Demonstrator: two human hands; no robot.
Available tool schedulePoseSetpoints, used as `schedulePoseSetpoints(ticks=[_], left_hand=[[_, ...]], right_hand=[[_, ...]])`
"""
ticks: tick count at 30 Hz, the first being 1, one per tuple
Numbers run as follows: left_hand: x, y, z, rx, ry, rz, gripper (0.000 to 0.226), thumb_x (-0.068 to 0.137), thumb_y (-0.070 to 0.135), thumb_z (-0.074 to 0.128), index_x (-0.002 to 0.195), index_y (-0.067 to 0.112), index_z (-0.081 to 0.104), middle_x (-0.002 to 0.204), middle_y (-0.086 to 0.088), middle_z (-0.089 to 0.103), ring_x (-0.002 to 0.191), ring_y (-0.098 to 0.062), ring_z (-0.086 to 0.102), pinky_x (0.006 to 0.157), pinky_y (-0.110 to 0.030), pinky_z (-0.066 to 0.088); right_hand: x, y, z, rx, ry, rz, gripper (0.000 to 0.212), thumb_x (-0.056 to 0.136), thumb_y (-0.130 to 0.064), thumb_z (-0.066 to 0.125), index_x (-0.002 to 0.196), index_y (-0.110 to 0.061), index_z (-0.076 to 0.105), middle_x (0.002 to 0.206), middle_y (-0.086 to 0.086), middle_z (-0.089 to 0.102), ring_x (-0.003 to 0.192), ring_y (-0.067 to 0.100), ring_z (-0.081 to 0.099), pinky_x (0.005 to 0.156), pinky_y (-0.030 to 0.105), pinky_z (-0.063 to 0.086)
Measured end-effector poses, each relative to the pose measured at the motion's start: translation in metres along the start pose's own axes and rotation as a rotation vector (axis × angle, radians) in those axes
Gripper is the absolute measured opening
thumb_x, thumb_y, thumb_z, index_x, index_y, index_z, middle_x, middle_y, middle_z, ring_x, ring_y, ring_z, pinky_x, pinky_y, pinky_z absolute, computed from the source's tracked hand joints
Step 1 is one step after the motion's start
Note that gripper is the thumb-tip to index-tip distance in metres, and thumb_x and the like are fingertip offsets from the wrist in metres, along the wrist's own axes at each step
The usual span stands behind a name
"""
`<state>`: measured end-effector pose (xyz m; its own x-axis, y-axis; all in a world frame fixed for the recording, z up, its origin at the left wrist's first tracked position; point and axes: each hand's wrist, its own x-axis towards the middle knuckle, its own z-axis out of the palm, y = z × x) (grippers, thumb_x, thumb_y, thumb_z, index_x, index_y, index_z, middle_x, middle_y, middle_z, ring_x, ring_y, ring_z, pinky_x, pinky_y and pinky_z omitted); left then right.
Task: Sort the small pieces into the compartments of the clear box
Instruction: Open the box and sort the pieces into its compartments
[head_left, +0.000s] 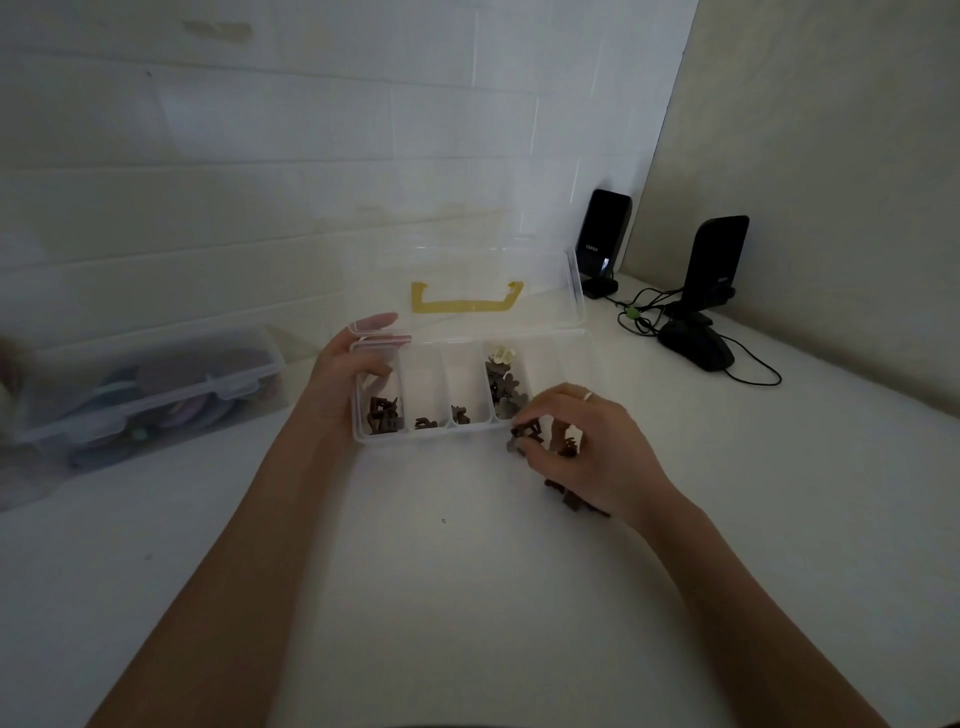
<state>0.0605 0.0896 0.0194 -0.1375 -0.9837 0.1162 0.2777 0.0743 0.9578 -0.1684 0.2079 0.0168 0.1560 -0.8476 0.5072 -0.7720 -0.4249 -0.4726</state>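
The clear box (431, 435) lies open on the white table, its lid (467, 280) with a yellow handle standing up at the back. Brown pieces (383, 414) lie in the leftmost compartment, a few in the two beside it, and brown and cream pieces (501, 382) fill the fourth. My left hand (349, 376) holds the box's left end, thumb inside the leftmost compartment. My right hand (582, 441) is curled over a loose pile of brown pieces (569, 496) just right of the box and pinches brown pieces (527, 434) in its fingertips.
A closed clear box (150, 389) with coloured things inside stands at the left by the wall. Two black stands holding phones (605, 239) (717, 265), with cables (649, 312), are at the back right corner. White table surface spreads in front.
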Motion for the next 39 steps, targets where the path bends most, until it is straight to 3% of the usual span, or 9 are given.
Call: schedulePoseSetpoints(ticks=[6, 10, 17, 20, 26, 30, 33, 36, 39], left_hand=[[-0.001, 0.002, 0.000, -0.021, -0.002, -0.009, 0.047, 0.079, -0.016, 0.042, 0.101, 0.020, 0.063, 0.068, 0.013, 0.070, 0.059, -0.001, 0.060, 0.058, -0.015, 0.046], [-0.001, 0.001, -0.003, 0.006, -0.017, 0.023, 0.053, 0.077, -0.018, 0.037, 0.102, 0.021, 0.064, 0.069, 0.013, 0.069, 0.061, -0.001, 0.056, 0.059, -0.018, 0.040], [0.000, 0.000, -0.001, 0.000, -0.024, 0.009, 0.050, 0.079, -0.015, 0.039, 0.099, 0.022, 0.065, 0.071, 0.013, 0.070, 0.063, 0.001, 0.059, 0.065, -0.020, 0.040], [-0.002, 0.002, -0.001, -0.026, -0.029, -0.041, 0.040, 0.076, 0.001, 0.045, 0.096, 0.028, 0.067, 0.078, 0.014, 0.071, 0.075, 0.000, 0.059, 0.073, -0.022, 0.039], [-0.004, 0.003, -0.001, -0.118, -0.020, -0.074, 0.039, 0.071, 0.018, 0.048, 0.104, 0.021, 0.068, 0.105, -0.009, 0.067, 0.103, -0.023, 0.058, 0.092, -0.037, 0.041], [-0.004, 0.004, -0.001, -0.244, -0.060, -0.123, 0.031, 0.086, 0.015, 0.042, 0.107, 0.017, 0.065, 0.086, -0.006, 0.071, 0.080, -0.023, 0.065, 0.068, -0.029, 0.050], [-0.005, 0.005, -0.001, -0.259, -0.051, -0.120, 0.033, 0.086, 0.011, 0.040, 0.110, 0.013, 0.063, 0.086, -0.008, 0.070, 0.077, -0.022, 0.066, 0.062, -0.026, 0.052], [-0.004, 0.004, 0.001, -0.228, -0.019, -0.117, 0.035, 0.085, 0.009, 0.040, 0.114, 0.010, 0.060, 0.095, -0.013, 0.066, 0.083, -0.025, 0.063, 0.072, -0.034, 0.051], [-0.003, 0.004, 0.001, -0.168, -0.002, -0.102, 0.037, 0.085, 0.009, 0.040, 0.116, 0.010, 0.061, 0.094, -0.009, 0.066, 0.085, -0.020, 0.062, 0.075, -0.032, 0.052]], right_hand=[[0.002, 0.010, -0.008, 0.113, 0.266, 0.091, 0.032, 0.081, 0.002, 0.064, 0.096, -0.026, 0.065, 0.102, -0.010, 0.063, 0.080, 0.005, 0.060, 0.061, 0.011, 0.047], [0.004, 0.014, -0.013, 0.196, 0.382, 0.180, 0.032, 0.081, 0.004, 0.063, 0.096, -0.025, 0.063, 0.102, -0.005, 0.058, 0.082, 0.003, 0.060, 0.069, 0.009, 0.047], [0.015, -0.007, 0.002, 0.256, 0.243, 0.057, 0.030, 0.080, 0.005, 0.063, 0.096, -0.020, 0.068, 0.100, -0.006, 0.056, 0.082, 0.007, 0.061, 0.076, 0.015, 0.051], [0.026, -0.025, 0.013, 0.287, 0.195, -0.046, 0.029, 0.078, 0.009, 0.061, 0.095, -0.012, 0.071, 0.101, 0.002, 0.060, 0.086, 0.012, 0.062, 0.077, 0.022, 0.054], [0.054, -0.060, 0.041, 0.145, 0.113, -0.173, 0.016, 0.081, -0.007, 0.065, 0.093, -0.018, 0.062, 0.093, -0.004, 0.068, 0.089, 0.008, 0.058, 0.078, 0.024, 0.046], [0.064, -0.062, 0.061, -0.164, 0.041, -0.239, 0.015, 0.082, -0.017, 0.067, 0.096, -0.020, 0.070, 0.110, -0.004, 0.068, 0.103, 0.023, 0.054, 0.084, 0.039, 0.040], [0.059, -0.049, 0.057, -0.115, 0.020, -0.201, 0.022, 0.087, -0.020, 0.063, 0.107, -0.023, 0.071, 0.125, -0.003, 0.062, 0.112, 0.023, 0.052, 0.091, 0.041, 0.040], [0.049, -0.031, 0.042, -0.026, 0.141, -0.160, 0.022, 0.086, -0.011, 0.064, 0.105, -0.020, 0.073, 0.114, 0.000, 0.067, 0.105, 0.019, 0.056, 0.091, 0.034, 0.045], [0.035, -0.015, 0.014, 0.038, 0.171, -0.068, 0.022, 0.083, -0.006, 0.062, 0.094, -0.021, 0.073, 0.090, -0.006, 0.069, 0.083, 0.008, 0.056, 0.075, 0.018, 0.046]])
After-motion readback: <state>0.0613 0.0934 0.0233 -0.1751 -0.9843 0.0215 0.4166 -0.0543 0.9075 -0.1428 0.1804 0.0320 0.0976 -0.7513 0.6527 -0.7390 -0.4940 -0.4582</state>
